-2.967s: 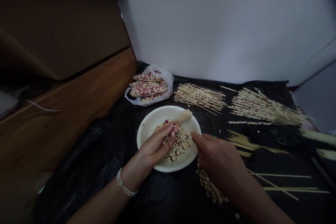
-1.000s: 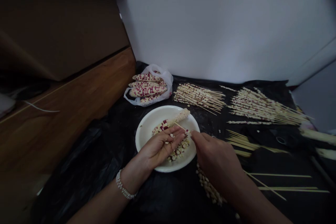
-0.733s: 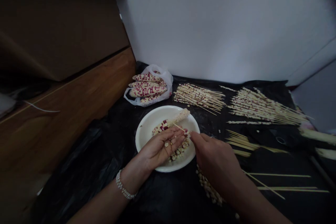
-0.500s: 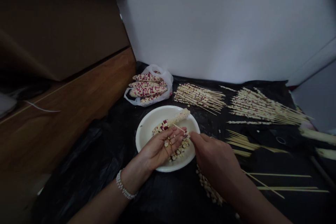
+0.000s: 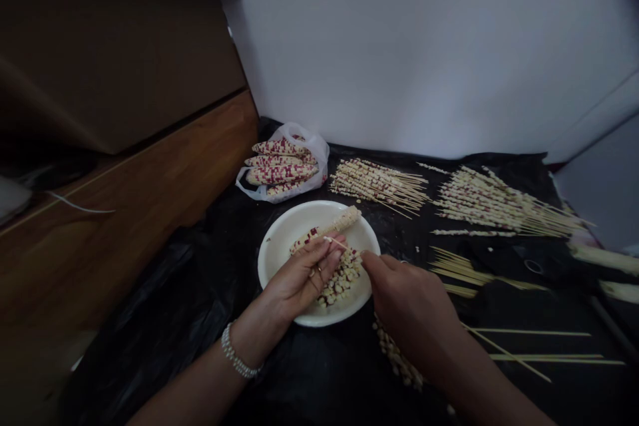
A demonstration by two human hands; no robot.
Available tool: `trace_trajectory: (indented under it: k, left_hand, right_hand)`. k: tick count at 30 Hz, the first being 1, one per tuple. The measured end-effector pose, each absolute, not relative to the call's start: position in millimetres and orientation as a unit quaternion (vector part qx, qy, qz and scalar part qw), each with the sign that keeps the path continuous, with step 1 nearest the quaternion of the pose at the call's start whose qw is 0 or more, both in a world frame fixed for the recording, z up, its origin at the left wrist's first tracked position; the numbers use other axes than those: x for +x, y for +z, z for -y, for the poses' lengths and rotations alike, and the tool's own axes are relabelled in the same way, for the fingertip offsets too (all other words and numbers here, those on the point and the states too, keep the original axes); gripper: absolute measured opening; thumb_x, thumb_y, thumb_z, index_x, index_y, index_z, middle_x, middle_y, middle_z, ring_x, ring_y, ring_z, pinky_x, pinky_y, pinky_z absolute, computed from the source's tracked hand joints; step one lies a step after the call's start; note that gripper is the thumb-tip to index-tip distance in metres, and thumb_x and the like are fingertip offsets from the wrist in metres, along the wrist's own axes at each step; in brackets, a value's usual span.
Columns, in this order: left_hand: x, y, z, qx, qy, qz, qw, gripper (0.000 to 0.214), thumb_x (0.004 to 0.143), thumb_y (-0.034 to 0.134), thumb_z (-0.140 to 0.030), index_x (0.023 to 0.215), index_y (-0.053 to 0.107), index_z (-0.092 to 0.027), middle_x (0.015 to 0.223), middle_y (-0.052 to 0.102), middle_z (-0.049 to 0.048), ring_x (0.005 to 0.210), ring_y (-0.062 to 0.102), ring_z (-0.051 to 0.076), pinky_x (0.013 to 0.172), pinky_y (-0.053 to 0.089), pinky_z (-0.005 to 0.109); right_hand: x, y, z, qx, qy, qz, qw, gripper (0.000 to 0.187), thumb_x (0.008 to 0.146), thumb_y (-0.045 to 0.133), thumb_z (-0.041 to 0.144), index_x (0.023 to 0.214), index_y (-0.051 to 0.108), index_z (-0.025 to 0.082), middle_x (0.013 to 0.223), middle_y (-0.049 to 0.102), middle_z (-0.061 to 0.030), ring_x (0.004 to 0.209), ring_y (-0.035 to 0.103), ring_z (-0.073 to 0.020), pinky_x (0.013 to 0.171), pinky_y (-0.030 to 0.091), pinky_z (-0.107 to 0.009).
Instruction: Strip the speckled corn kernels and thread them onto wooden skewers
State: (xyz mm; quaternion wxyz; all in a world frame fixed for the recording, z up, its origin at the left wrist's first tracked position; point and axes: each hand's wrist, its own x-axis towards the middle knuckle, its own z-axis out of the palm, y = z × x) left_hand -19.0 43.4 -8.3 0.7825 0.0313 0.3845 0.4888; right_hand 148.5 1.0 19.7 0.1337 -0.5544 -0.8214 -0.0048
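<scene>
My left hand (image 5: pixel 299 276) hangs over a white plate (image 5: pixel 299 214), its fingers curled against the tip of a thin bamboo skewer (image 5: pixel 343 245). My right hand (image 5: pixel 409 299) pinches that skewer from the right. Beneath the left fingers lies a partly stripped corn cob (image 5: pixel 344 218), pale at its far end and red-and-white nearer my palm. Loose corn kernels (image 5: pixel 342 279) are heaped in the plate, and a strip of them (image 5: pixel 394 356) lies on the black plastic sheet (image 5: pixel 309 379) under my right hand. Anything inside my left fingers is hidden.
Whole red-and-white corn cobs (image 5: pixel 282 163) lie in a white plastic bag behind the plate. Bundles of kernel-threaded skewers (image 5: pixel 377 184) (image 5: pixel 504 206) and bare skewers (image 5: pixel 514 346) cover the sheet's right side. A wooden edge (image 5: pixel 150 173) runs along the left; a white wall (image 5: pixel 424 46) stands behind.
My left hand has turned from palm-up, with kernels on it, to fingers curled over the cob. The skewer's tip has shifted left with it.
</scene>
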Motion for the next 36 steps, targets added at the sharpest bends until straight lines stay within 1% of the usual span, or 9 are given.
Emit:
trace_trajectory:
  k: [4, 12, 17, 25, 29, 36]
  left_hand:
    - [-18.2, -4.6, -42.4, 0.049, 0.485, -0.402, 0.775, 0.025, 0.082, 0.053, 0.002, 0.103, 0.064, -0.006, 0.099, 0.069, 0.0135, 0.083, 0.069, 0.016, 0.072, 0.058, 0.020]
    - [-17.2, -5.3, -42.3, 0.060, 0.483, -0.381, 0.786, 0.020, 0.084, 0.054, -0.002, 0.100, 0.066, -0.006, 0.092, 0.070, 0.0111, 0.078, 0.069, 0.013, 0.071, 0.058, 0.019]
    - [-18.0, -6.1, -42.6, 0.065, 0.478, -0.382, 0.788, 0.018, 0.084, 0.055, -0.005, 0.097, 0.067, -0.006, 0.094, 0.070, 0.0121, 0.075, 0.068, 0.013, 0.070, 0.058, 0.020]
    - [-19.1, -11.6, -42.6, 0.057, 0.489, -0.375, 0.786, 0.018, 0.083, 0.055, 0.000, 0.092, 0.068, -0.006, 0.087, 0.069, 0.0105, 0.077, 0.067, 0.012, 0.071, 0.056, 0.019]
    - [-17.7, -9.6, -43.4, 0.055, 0.493, -0.383, 0.779, 0.017, 0.083, 0.054, -0.001, 0.092, 0.068, -0.006, 0.084, 0.069, 0.0094, 0.073, 0.066, 0.011, 0.068, 0.055, 0.017]
    - [-17.9, -8.5, -43.4, 0.051, 0.487, -0.395, 0.777, 0.013, 0.082, 0.057, -0.002, 0.086, 0.067, -0.008, 0.081, 0.068, 0.0076, 0.071, 0.065, 0.009, 0.065, 0.055, 0.015]
  right_hand:
    - [148.4, 19.2, -0.9, -0.552, 0.010, 0.824, 0.128, 0.022, 0.077, 0.043, 0.003, 0.083, 0.057, 0.020, 0.068, 0.061, -0.0008, 0.052, 0.057, -0.0170, 0.047, 0.017, -0.028]
    - [148.3, 19.8, -1.6, -0.559, -0.002, 0.822, 0.111, 0.021, 0.078, 0.045, 0.003, 0.082, 0.057, 0.020, 0.067, 0.061, -0.0006, 0.052, 0.058, -0.0159, 0.047, 0.015, -0.029]
    - [149.4, 15.6, -0.8, -0.563, -0.016, 0.818, 0.118, 0.022, 0.077, 0.046, 0.004, 0.085, 0.059, 0.019, 0.066, 0.061, -0.0003, 0.051, 0.057, -0.0158, 0.046, 0.015, -0.028]
    - [148.7, 16.9, -0.5, -0.557, -0.019, 0.821, 0.124, 0.023, 0.075, 0.047, 0.002, 0.085, 0.059, 0.018, 0.066, 0.060, -0.0004, 0.051, 0.058, -0.0165, 0.046, 0.017, -0.028]
    - [149.3, 16.9, 0.5, -0.559, -0.028, 0.820, 0.122, 0.026, 0.074, 0.046, 0.002, 0.090, 0.059, 0.019, 0.066, 0.061, -0.0002, 0.050, 0.057, -0.0162, 0.046, 0.016, -0.028]
    - [149.9, 18.0, 2.3, -0.553, -0.045, 0.823, 0.119, 0.033, 0.072, 0.047, 0.001, 0.097, 0.060, 0.017, 0.066, 0.061, -0.0004, 0.050, 0.057, -0.0154, 0.046, 0.016, -0.029]
